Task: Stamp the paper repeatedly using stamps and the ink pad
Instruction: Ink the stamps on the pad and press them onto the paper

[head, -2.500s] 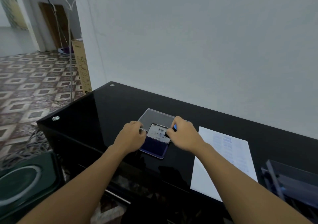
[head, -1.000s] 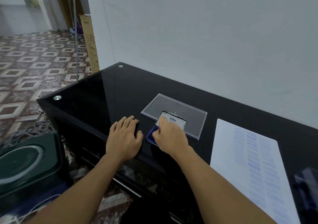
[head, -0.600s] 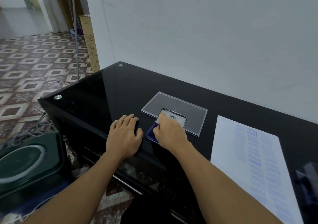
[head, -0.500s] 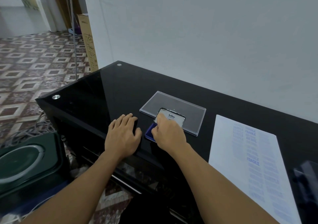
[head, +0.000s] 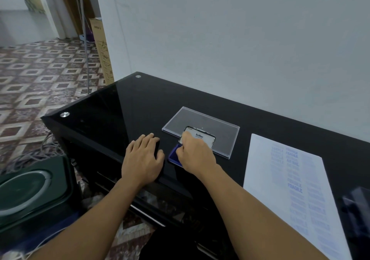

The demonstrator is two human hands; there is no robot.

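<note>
The ink pad (head: 172,155) lies open near the front edge of the black glass table (head: 120,109), its blue surface showing at the left and its white labelled lid (head: 202,136) tipped back. My right hand (head: 195,156) is closed, knuckles up, pressing down on the blue pad; the stamp in its fingers is hidden under them. My left hand (head: 143,159) rests flat, palm down, on the table just left of the pad, holding nothing. The white paper (head: 280,181), covered with rows of faint blue stamp marks, lies to the right of the pad.
A clear plastic cover (head: 222,130) lies flat behind the ink pad. A dark tray (head: 356,207) sits at the right edge beside the paper. The wall runs close behind the table. On the floor to the left are a dark green bin (head: 30,191) and cables.
My left hand left the ink pad and now lies flat on the table beside it. My right hand went down onto the blue pad and has stayed there for the last second.
</note>
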